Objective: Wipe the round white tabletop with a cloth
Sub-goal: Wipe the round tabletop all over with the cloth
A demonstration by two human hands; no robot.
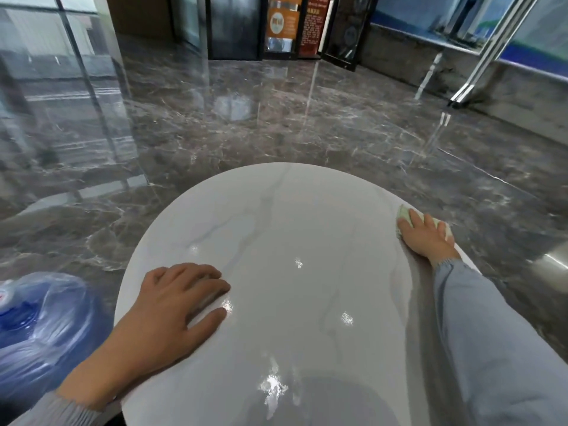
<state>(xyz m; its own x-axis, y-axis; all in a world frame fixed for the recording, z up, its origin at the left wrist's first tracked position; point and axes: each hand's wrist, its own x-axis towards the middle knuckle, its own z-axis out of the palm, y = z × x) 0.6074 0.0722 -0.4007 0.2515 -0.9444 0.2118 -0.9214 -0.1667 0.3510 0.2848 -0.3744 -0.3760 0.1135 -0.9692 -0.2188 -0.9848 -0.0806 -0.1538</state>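
Note:
The round white tabletop [285, 241] fills the lower middle of the head view, glossy with faint grey veins. My right hand [425, 236] lies flat at its right edge, pressing down on a pale green cloth [404, 214] that shows beyond the fingers. My left hand [181, 302] rests palm down on the tabletop's left side, fingers spread, with nothing in it.
A blue water bottle wrapped in clear plastic [37, 321] stands on the floor at the lower left, close to the table. Dark polished marble floor [276, 124] surrounds the table. Glass walls are at the left, dark doors and signs at the back.

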